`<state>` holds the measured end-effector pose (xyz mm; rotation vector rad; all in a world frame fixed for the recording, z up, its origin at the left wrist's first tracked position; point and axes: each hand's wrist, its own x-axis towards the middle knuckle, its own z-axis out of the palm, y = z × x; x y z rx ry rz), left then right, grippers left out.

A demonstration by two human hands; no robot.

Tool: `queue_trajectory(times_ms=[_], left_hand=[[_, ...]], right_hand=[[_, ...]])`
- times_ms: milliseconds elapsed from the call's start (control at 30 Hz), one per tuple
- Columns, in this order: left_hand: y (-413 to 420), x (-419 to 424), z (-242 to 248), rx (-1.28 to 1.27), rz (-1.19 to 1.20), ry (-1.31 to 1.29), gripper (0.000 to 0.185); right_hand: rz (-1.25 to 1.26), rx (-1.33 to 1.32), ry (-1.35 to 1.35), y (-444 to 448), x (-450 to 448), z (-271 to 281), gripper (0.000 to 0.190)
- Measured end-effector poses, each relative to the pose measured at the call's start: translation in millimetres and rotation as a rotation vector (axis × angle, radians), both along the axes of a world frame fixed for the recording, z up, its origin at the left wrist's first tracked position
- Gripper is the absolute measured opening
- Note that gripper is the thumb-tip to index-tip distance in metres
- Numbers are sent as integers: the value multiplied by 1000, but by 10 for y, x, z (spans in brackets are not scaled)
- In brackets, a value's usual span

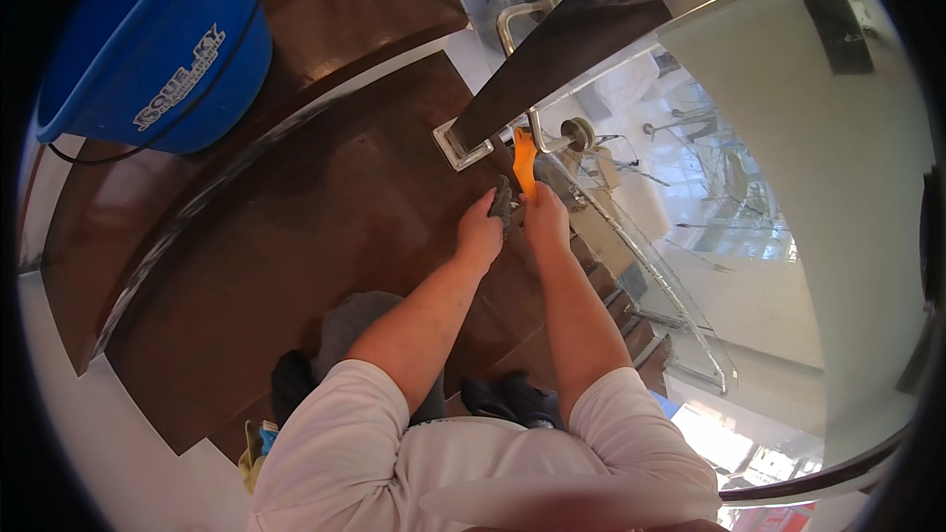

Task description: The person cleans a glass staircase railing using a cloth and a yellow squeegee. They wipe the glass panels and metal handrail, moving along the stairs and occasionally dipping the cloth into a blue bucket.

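Observation:
My left hand (pixel 480 233) holds a dark grey pad (pixel 501 208), perhaps steel wool, between thumb and fingers. In my right hand (pixel 545 220) is a flat orange tool (pixel 524 162), scraper-like, its far end beside the foot of a dark brown wooden post (pixel 565 44). What the tool's tip touches cannot be made out. A square metal collar (pixel 462 146) surrounds the post's base on a brown stair tread (pixel 318 199). Both hands are close together, just this side of that collar. A bent metal bracket (pixel 543 137) joins the post to a glass panel (pixel 768 310).
On the upper step stands a large blue bucket (pixel 199 59) bearing writing, with a black cord (pixel 247 37) across it. The glass balustrade curves along my right, above lower steps. Behind my left side lies a yellowish cloth (pixel 253 462). My shoes (pixel 510 399) rest on the stairs.

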<state>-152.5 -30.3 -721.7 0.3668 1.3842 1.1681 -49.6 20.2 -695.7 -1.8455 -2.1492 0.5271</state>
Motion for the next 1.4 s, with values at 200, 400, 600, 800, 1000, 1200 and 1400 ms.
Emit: queue_trajectory(times_ms=[200, 400, 600, 800, 1000, 1200, 1400], left_hand=[[31, 17, -103, 108, -50, 235, 55], [1, 75, -152, 97, -4, 187, 50], [18, 42, -138, 130, -15, 235, 49], [27, 86, -160, 124, -33, 301, 51], [15, 68, -130, 72, -24, 215, 49], [33, 55, -158, 68, -44, 166, 51], [17, 60, -207, 111, -73, 228, 56]], right_hand=[[-123, -118, -116, -327, 221, -11, 20], [-11, 2, -85, 19, -2, -74, 21], [-49, -61, -144, -84, 126, -35, 25], [-64, -70, -120, -248, 294, -19, 26], [0, 15, -54, 208, -33, 50, 27], [-69, -30, -62, -57, 61, 158, 28], [48, 139, 82, 226, -120, 222, 28]])
